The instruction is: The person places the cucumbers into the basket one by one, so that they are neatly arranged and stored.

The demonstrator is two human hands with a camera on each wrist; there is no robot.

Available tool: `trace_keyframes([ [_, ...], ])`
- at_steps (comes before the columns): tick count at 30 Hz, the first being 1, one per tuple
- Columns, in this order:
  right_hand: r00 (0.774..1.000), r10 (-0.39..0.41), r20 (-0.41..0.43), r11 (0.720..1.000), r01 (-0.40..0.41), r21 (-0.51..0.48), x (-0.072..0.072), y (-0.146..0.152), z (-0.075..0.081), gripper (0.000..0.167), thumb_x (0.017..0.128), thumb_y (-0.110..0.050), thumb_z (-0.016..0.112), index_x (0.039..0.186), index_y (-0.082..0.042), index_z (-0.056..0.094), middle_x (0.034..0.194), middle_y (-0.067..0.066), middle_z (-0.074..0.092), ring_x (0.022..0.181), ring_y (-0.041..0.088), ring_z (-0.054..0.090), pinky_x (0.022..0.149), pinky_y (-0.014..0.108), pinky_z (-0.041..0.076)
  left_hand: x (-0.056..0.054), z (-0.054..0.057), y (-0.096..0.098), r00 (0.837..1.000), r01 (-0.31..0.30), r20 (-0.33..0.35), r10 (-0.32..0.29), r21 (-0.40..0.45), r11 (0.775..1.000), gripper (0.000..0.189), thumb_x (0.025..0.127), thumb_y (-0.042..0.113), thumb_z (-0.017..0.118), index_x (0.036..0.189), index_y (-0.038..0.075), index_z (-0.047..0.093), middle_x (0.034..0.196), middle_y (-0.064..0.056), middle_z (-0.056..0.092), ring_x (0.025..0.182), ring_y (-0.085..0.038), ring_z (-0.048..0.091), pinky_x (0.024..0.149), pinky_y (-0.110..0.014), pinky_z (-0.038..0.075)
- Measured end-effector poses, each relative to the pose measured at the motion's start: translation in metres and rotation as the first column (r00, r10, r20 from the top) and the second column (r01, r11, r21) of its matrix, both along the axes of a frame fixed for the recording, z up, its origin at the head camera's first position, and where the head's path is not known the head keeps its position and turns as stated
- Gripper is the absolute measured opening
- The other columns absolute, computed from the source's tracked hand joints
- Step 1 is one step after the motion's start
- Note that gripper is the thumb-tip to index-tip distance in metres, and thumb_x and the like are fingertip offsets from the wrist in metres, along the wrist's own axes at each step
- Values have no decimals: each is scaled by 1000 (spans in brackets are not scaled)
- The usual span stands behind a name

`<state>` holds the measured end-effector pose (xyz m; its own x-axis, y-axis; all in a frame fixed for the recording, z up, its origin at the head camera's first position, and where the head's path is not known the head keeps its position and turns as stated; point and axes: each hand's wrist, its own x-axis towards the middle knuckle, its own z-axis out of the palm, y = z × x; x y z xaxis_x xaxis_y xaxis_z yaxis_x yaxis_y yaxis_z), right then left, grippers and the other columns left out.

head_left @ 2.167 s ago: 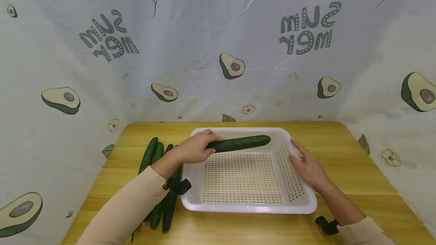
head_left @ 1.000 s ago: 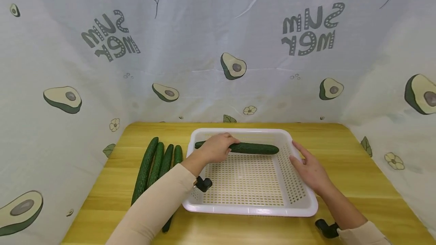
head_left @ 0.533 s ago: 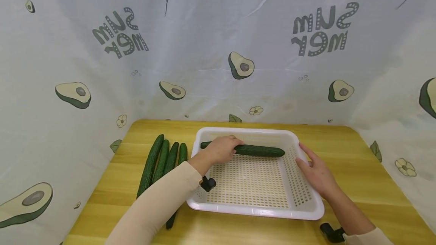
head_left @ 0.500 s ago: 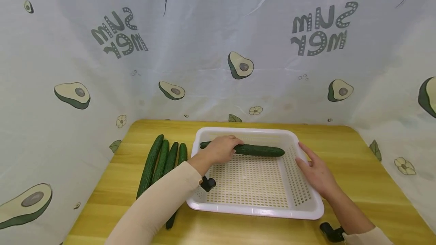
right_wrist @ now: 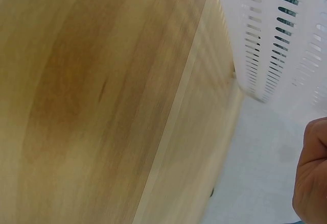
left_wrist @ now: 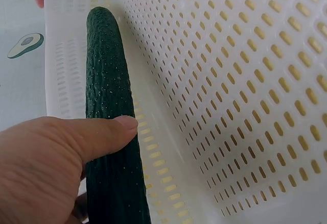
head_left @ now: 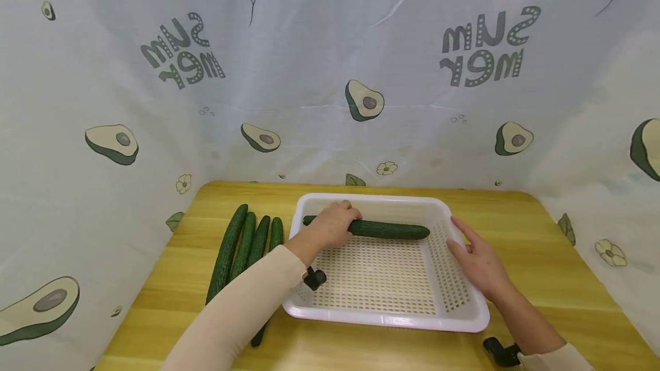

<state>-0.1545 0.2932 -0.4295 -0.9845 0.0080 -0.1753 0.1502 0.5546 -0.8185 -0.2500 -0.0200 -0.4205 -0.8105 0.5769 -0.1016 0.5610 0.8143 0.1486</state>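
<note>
A long dark green cucumber (head_left: 389, 230) lies crosswise along the far side inside a white perforated plastic basket (head_left: 381, 319). My left hand (head_left: 332, 225) reaches over the basket's left side and holds the cucumber left of its middle. In the left wrist view, the thumb of the left hand (left_wrist: 51, 157) lies across the cucumber (left_wrist: 107, 71); its other fingers are mostly hidden. At the basket's right rim, my right hand (head_left: 479, 265) grips the edge. The right wrist view catches only part of that hand (right_wrist: 311, 178), next to the basket wall (right_wrist: 276, 45).
Several more cucumbers (head_left: 227, 253) lie side by side on the wooden table (head_left: 165, 302) left of the basket, partly hidden by the left sleeve (head_left: 237, 308). A pale cloth (head_left: 304, 73) printed with avocados hangs behind and at both sides.
My left hand has lowered the cucumber from above the basket into its far side, and its fingers have since shifted slightly left. My right hand stays at the rim. The head view has turned slightly.
</note>
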Motion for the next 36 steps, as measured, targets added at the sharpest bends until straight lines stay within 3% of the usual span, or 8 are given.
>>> trace_keyframes([
  [5,1000,-8,12,1000,8,5,-1,2,0,70,110,-38,44,167,-22,6,128,40,60,75,25,76,60,40,63,-1,1,0,1000,20,-17,-19,57,998,39,99,17,69,137,21,62,138,-2,59,131,-22,53,111,-35,46],
  [16,1000,1,-3,1000,-1,-2,-1,4,-1,70,110,-38,44,167,-21,6,123,39,62,74,26,76,59,41,63,-3,2,2,993,39,-110,-39,-7,999,40,99,25,69,139,23,61,141,2,59,127,-19,54,113,-33,44],
  [22,1000,2,-6,1000,-2,5,-1,1,-2,70,110,-38,45,167,-21,7,120,38,64,73,26,76,59,40,62,-3,1,1,997,5,-74,-5,-10,1000,40,99,26,70,138,24,63,141,3,61,130,-18,55,114,-32,44],
  [32,1000,-7,9,1000,7,1,0,0,-1,71,110,-38,46,167,-21,7,124,41,61,73,26,76,59,42,63,-2,2,-2,1000,-12,0,12,182,983,37,100,24,68,137,18,64,136,0,65,128,-20,58,108,-34,48],
  [36,1000,-10,12,1000,10,4,-1,-2,-1,71,109,-38,46,167,-23,8,126,40,60,74,26,76,60,41,63,0,8,-5,999,-37,15,34,246,969,37,100,26,68,136,18,65,133,0,66,126,-20,60,107,-34,50],
])
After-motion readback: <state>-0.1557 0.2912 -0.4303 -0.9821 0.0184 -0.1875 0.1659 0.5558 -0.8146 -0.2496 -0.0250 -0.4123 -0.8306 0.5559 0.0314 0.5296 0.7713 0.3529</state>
